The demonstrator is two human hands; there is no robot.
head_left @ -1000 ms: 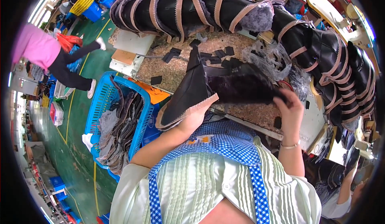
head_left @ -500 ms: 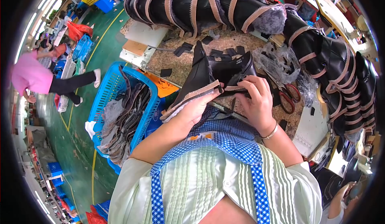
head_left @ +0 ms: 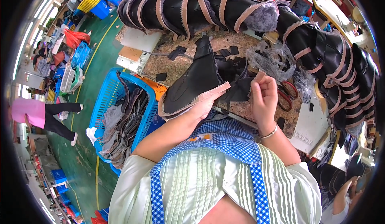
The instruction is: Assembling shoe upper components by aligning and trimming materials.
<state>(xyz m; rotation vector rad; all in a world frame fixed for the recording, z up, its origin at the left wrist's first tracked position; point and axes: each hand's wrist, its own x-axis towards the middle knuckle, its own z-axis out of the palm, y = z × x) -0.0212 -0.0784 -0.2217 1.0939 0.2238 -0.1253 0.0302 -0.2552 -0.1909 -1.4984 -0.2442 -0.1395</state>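
In my left hand (head_left: pixel 200 109) is a black leather boot upper (head_left: pixel 194 83), gripped by its lower edge. A tan notched strip (head_left: pixel 214 92) runs along that edge, its end sticking out past my fingers. Raised to the right, my right hand (head_left: pixel 265 101) pinches a short tan strip end (head_left: pixel 260 77) between thumb and fingers. Whether this end joins the boot upper is unclear. More black leather (head_left: pixel 240 88) lies between the hands. Scissors (head_left: pixel 285 97) with red-brown handles rest beside my right hand.
Boot uppers (head_left: pixel 208 9) with tan edges line the speckled table's far side and right. Clear plastic bags (head_left: pixel 272 59) and black patches (head_left: pixel 176 52) lie on the table. A blue basket (head_left: pixel 105 93) of grey-black pieces stands left. A person in pink (head_left: pixel 30 112) walks on the green floor.
My hands have moved apart; the right one lifted away with the tan strip end. The boot upper has turned, showing its broad black side. The person in pink has moved down the picture.
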